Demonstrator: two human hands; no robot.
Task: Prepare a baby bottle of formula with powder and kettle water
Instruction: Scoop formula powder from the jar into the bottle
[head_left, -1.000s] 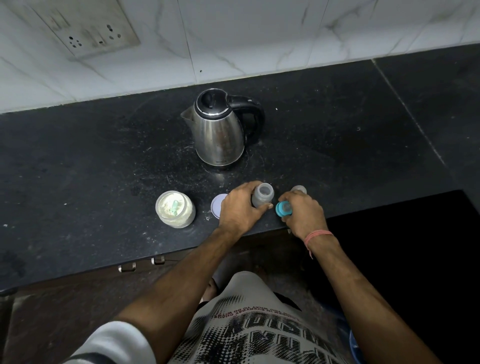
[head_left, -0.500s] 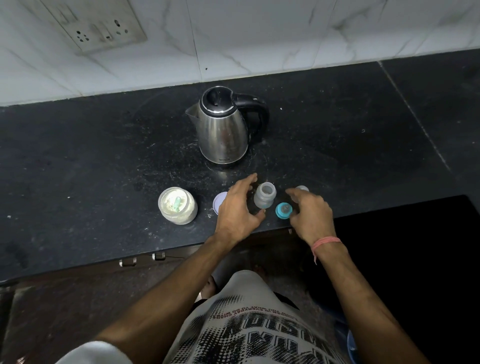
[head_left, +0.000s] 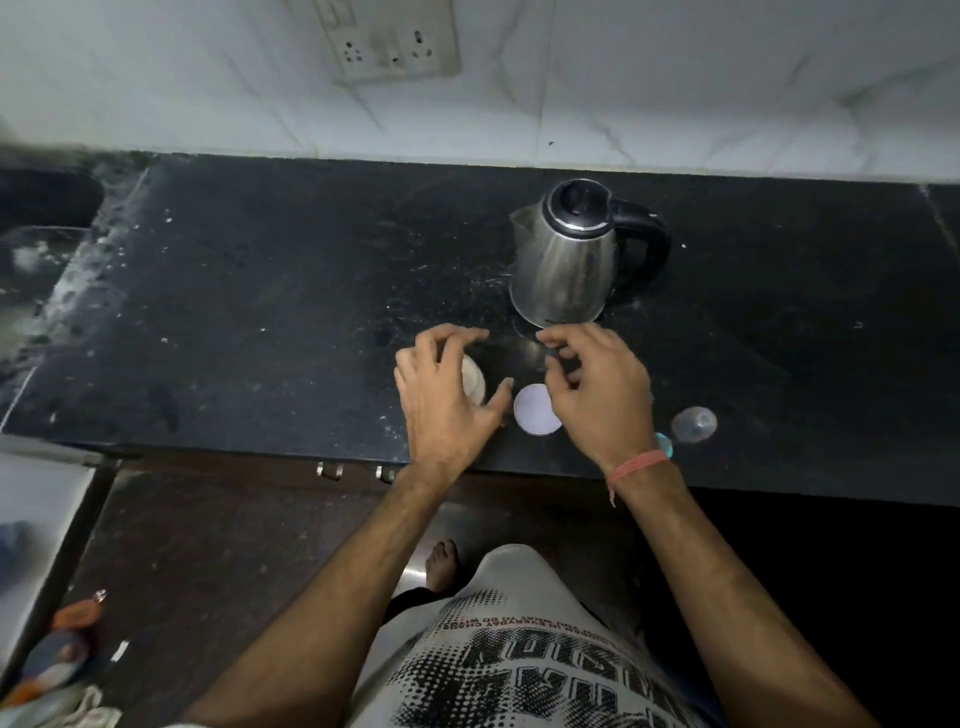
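- The scene is dimly lit; the black countertop (head_left: 260, 291) is rendered almost featureless, with only pale specks and scratches picked out.
- The brightest area is given by the white wall tiles (head_left: 675, 78) along the top of the frame, which are washed out and softly blurred.
- Dull reflections are seen on the steel kettle (head_left: 563, 270) (no harsh glare), and a faint sheen lies on the counter just below it.
- Heavy smearing is seen at the left edge and lower left corner, where shapes are unreadable.
- Straight lines are bowed by the wide-angle lens.
- The lower right of the frame is lost in near-black shadow.
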